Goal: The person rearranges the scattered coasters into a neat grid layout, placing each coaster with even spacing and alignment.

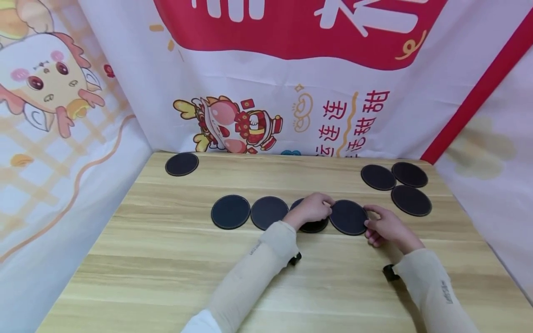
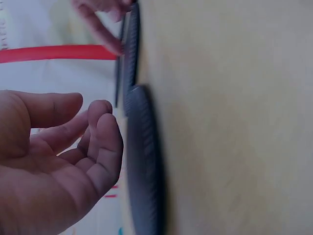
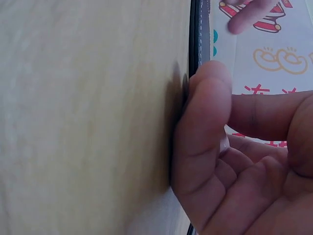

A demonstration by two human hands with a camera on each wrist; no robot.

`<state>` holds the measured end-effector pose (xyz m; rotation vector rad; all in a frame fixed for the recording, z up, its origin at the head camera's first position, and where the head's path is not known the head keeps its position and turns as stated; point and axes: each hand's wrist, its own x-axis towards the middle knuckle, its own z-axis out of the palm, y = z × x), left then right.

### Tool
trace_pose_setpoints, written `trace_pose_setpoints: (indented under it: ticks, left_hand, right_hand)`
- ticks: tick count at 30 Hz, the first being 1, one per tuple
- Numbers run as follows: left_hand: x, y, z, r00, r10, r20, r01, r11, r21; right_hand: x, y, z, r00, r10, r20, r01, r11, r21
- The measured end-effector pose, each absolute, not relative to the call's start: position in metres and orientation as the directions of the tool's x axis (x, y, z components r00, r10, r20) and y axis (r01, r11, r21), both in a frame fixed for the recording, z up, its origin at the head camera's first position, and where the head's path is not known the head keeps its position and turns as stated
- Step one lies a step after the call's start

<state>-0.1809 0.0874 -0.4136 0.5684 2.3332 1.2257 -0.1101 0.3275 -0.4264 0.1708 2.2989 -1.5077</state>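
A row of black round coasters lies across the table. My right hand (image 1: pixel 385 226) has thumb and fingertips at the right rim of the rightmost coaster (image 1: pixel 349 217) in the row, pinching its edge. In the right wrist view its curled fingers (image 3: pixel 200 127) are low beside the tabletop. My left hand (image 1: pixel 314 208) is over the third coaster (image 1: pixel 314 226), partly hiding it, fingertips near the left rim of the rightmost one. The left wrist view shows its thumb apart from loosely bent fingers (image 2: pixel 110 142), nothing between them. Farther left lie a second coaster (image 1: pixel 269 212) and a first coaster (image 1: pixel 231 212).
Three more coasters (image 1: pixel 410 200) sit close together at the back right of the wooden table (image 1: pixel 166 259). A single coaster (image 1: pixel 182 164) lies at the back left corner. Printed cloth (image 1: pixel 258 74) hangs behind the table and along both sides.
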Motion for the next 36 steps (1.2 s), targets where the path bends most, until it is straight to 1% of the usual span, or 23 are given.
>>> trace_pose_setpoints:
  ticks: [2, 4, 8, 10, 13, 16, 18, 22, 25, 26, 29, 32, 33, 34, 36]
  left_hand:
    - [-0.185, 0.077, -0.408, -0.816, 0.549, -0.183, 0.133, 0.486, 0.864]
    - [-0.191, 0.064, -0.402, -0.827, 0.541, -0.155, 0.151, 0.478, 0.865]
    - [-0.206, 0.031, -0.387, -0.853, 0.513, -0.095, 0.214, 0.510, 0.833]
    - [-0.217, 0.010, -0.383, -0.873, 0.482, -0.075, 0.225, 0.536, 0.814]
    - [-0.236, -0.030, -0.387, -0.915, 0.395, -0.079, 0.168, 0.553, 0.816]
    - [-0.261, -0.078, -0.397, -0.959, 0.257, -0.123, 0.047, 0.569, 0.821]
    - [-0.276, -0.111, -0.404, -0.975, 0.157, -0.158, -0.038, 0.580, 0.814]
    - [-0.290, -0.170, -0.404, -0.993, -0.003, -0.119, -0.085, 0.720, 0.689]
    - [-0.289, -0.203, -0.403, -0.995, -0.075, -0.073, -0.103, 0.824, 0.557]
    - [-0.290, -0.210, -0.405, -0.993, -0.093, -0.079, -0.121, 0.841, 0.528]
    - [-0.287, -0.219, -0.408, -0.991, -0.096, -0.089, -0.126, 0.879, 0.459]
    - [-0.287, -0.215, -0.410, -0.997, -0.026, -0.076, -0.058, 0.891, 0.450]
    - [-0.287, -0.212, -0.410, -0.998, 0.008, -0.068, -0.024, 0.885, 0.466]
    - [-0.288, -0.209, -0.411, -0.996, 0.045, -0.076, 0.000, 0.859, 0.512]
    - [-0.290, -0.205, -0.412, -0.986, 0.113, -0.119, 0.007, 0.752, 0.659]
  right_hand:
    - [-0.111, 0.327, -0.425, -0.921, -0.094, -0.377, 0.304, 0.431, -0.850]
    - [-0.113, 0.327, -0.422, -0.929, -0.081, -0.361, 0.285, 0.467, -0.837]
    - [-0.120, 0.322, -0.407, -0.950, -0.044, -0.308, 0.236, 0.539, -0.808]
    - [-0.126, 0.317, -0.398, -0.960, -0.044, -0.277, 0.207, 0.553, -0.807]
    - [-0.135, 0.304, -0.385, -0.968, -0.060, -0.242, 0.171, 0.550, -0.817]
    - [-0.144, 0.289, -0.374, -0.973, -0.088, -0.215, 0.132, 0.552, -0.823]
    - [-0.150, 0.277, -0.370, -0.972, -0.109, -0.206, 0.112, 0.556, -0.824]
    - [-0.163, 0.254, -0.368, -0.966, -0.154, -0.208, 0.083, 0.578, -0.812]
    - [-0.172, 0.237, -0.369, -0.959, -0.182, -0.216, 0.069, 0.591, -0.803]
    - [-0.174, 0.232, -0.369, -0.957, -0.188, -0.221, 0.069, 0.592, -0.803]
    - [-0.181, 0.217, -0.367, -0.952, -0.201, -0.232, 0.067, 0.603, -0.795]
    - [-0.187, 0.202, -0.367, -0.948, -0.208, -0.242, 0.065, 0.617, -0.785]
    - [-0.189, 0.196, -0.367, -0.946, -0.213, -0.242, 0.060, 0.621, -0.782]
    - [-0.191, 0.190, -0.366, -0.945, -0.217, -0.245, 0.058, 0.625, -0.779]
    - [-0.197, 0.176, -0.365, -0.941, -0.235, -0.244, 0.042, 0.634, -0.772]
